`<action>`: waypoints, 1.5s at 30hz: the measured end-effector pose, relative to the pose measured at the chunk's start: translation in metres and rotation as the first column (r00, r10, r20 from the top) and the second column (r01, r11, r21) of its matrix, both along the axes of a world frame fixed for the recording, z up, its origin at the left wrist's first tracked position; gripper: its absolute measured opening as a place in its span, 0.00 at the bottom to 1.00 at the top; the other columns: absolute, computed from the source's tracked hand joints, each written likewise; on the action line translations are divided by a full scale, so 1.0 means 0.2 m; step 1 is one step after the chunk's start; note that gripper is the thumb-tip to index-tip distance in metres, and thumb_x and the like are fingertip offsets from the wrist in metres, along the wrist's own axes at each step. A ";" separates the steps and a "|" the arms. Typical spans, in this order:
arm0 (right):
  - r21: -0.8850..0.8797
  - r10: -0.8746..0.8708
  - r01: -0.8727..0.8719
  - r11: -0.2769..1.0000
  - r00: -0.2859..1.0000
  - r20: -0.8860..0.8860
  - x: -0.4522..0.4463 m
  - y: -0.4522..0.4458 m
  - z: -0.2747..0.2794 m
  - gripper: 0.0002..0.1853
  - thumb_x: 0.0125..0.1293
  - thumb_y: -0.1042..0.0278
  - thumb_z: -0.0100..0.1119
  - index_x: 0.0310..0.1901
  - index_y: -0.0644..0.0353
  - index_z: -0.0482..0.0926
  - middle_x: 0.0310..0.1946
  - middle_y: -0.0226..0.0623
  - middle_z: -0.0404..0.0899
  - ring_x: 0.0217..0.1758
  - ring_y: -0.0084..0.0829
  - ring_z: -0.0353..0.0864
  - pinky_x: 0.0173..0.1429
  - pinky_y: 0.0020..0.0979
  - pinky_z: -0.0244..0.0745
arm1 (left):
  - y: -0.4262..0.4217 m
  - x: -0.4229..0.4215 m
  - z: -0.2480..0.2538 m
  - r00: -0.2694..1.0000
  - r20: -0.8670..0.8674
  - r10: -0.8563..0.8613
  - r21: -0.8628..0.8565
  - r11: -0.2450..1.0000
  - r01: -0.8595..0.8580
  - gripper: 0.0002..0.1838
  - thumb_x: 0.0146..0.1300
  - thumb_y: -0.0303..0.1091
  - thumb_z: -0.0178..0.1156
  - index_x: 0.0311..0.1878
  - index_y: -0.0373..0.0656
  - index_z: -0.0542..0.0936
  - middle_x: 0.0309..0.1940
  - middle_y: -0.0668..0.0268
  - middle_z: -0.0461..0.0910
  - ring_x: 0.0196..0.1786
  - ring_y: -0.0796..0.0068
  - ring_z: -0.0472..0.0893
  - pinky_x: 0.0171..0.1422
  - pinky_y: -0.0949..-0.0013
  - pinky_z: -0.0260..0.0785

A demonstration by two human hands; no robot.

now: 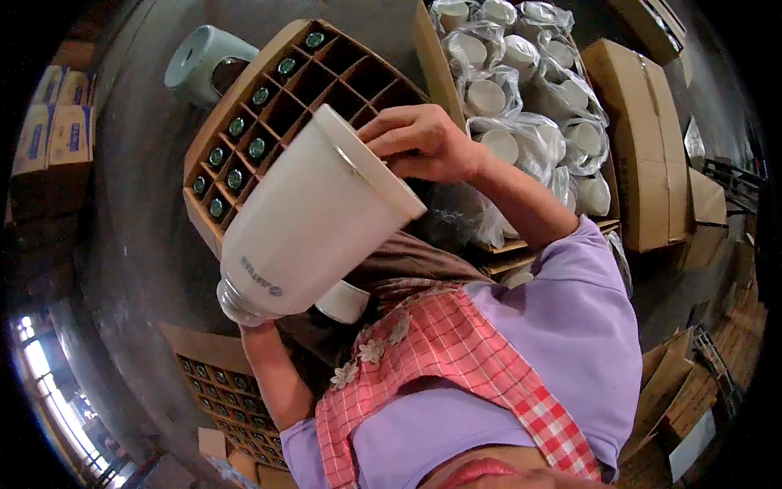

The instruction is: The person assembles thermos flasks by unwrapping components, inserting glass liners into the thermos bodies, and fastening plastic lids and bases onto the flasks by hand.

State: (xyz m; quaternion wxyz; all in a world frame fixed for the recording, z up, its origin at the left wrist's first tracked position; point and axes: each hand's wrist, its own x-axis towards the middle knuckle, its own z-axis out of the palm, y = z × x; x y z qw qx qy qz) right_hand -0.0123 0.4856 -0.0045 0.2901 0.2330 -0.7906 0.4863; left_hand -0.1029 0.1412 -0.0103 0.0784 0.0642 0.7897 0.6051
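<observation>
A large white tapered vessel point(314, 224) fills the middle of the view. It is tilted, with its wide rim up and to the right. Dark lettering marks its side, and its narrow lower end is a clear, ridged piece. My left hand point(259, 324) is under that lower end, holding it up; its fingers are mostly hidden behind the vessel. At the wide rim, my right hand point(428, 145) has its bent fingers closed against the edge. Whether something small sits between those fingers is hidden. Below the vessel, a smaller white cup-like piece point(342, 301) shows near my lap.
Behind the vessel stands a divided carton point(281, 41) with several glass bottles. A carton point(436, 61) of plastic-wrapped white pieces is at right, beside a closed carton point(643, 147). A pale stool point(208, 61) is at upper left. Another bottle carton point(195, 342) lies lower left.
</observation>
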 end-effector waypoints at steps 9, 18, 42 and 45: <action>-0.297 0.104 0.237 0.925 0.594 0.797 0.04 0.04 -0.32 0.14 0.58 0.64 0.58 0.31 0.70 0.81 0.25 0.36 0.80 0.30 0.22 0.75 0.32 0.29 0.71 | 0.20 0.17 0.28 0.651 -0.638 -0.412 -0.431 0.891 0.142 0.12 0.56 0.26 0.59 0.43 0.33 0.78 0.36 0.62 0.82 0.38 0.76 0.81 0.45 0.74 0.72; -0.143 -0.091 0.146 0.979 0.938 0.333 0.09 -0.03 -0.06 0.09 0.55 0.75 0.59 0.39 0.67 0.79 0.32 0.36 0.79 0.37 0.22 0.77 0.39 0.25 0.73 | 0.00 0.00 -0.01 0.992 0.011 -0.127 0.075 0.989 0.126 0.12 0.59 0.27 0.53 0.46 0.35 0.78 0.40 0.64 0.80 0.43 0.73 0.79 0.48 0.69 0.72; -0.530 0.159 0.083 0.844 0.906 0.393 0.07 -0.02 -0.19 0.09 0.59 0.71 0.56 0.40 0.64 0.78 0.34 0.28 0.78 0.35 0.19 0.75 0.41 0.24 0.72 | -0.06 0.11 0.02 0.989 0.074 -0.131 0.269 0.957 0.107 0.15 0.62 0.32 0.51 0.48 0.32 0.75 0.43 0.64 0.78 0.43 0.76 0.78 0.50 0.74 0.69; -0.574 -0.062 0.335 0.748 0.895 0.441 0.08 -0.07 -0.36 0.09 0.60 0.70 0.55 0.40 0.64 0.77 0.34 0.27 0.76 0.37 0.19 0.73 0.45 0.24 0.70 | -0.07 0.16 0.02 0.919 0.351 -0.178 0.583 0.810 -0.066 0.16 0.60 0.33 0.56 0.48 0.32 0.75 0.42 0.62 0.78 0.44 0.77 0.77 0.52 0.73 0.69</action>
